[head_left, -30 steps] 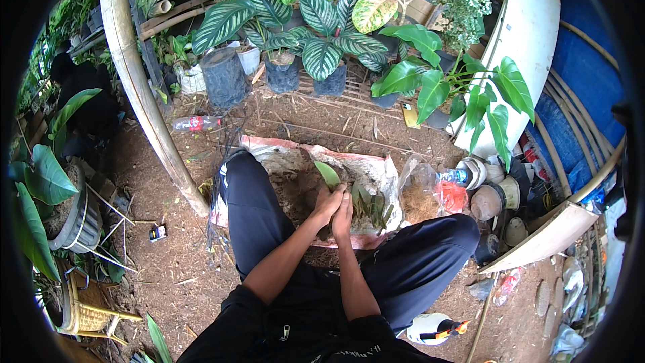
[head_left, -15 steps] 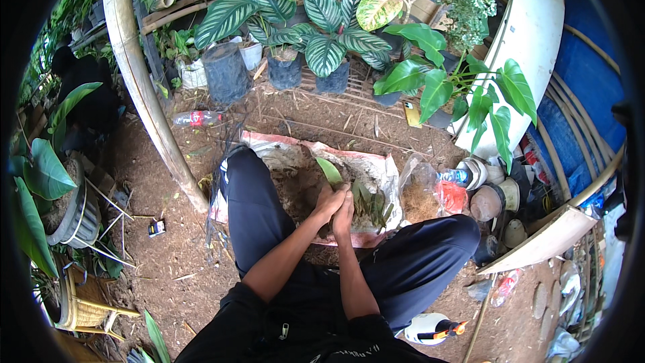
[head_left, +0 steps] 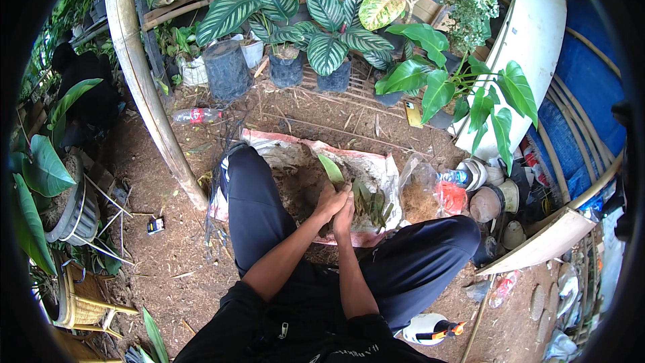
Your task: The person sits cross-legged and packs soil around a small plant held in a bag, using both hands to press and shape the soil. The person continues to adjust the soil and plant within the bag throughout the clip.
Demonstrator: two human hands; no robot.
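Observation:
My two hands meet over a spread white sack with red edging [head_left: 384,169], between my bent knees. My left hand [head_left: 328,203] is closed round the lower end of a green leaf [head_left: 330,169], whose blade points up and to the left. My right hand [head_left: 344,214] is closed too, pressed against the left one at the leaf's base. What lies inside the joined fingers is hidden. Dark brown soil [head_left: 292,185] covers the sack's left part. Just right of my hands, a bunch of dull green leaf pieces [head_left: 371,208] lies on the sack.
Potted striped-leaf plants [head_left: 285,70] line the far side. A bamboo pole [head_left: 144,81] stands at left, near a plastic bottle [head_left: 197,116]. Right of the sack are a clear bag of brown fibre [head_left: 419,203] and several pots [head_left: 485,203]. A spray bottle [head_left: 430,329] is by my right thigh.

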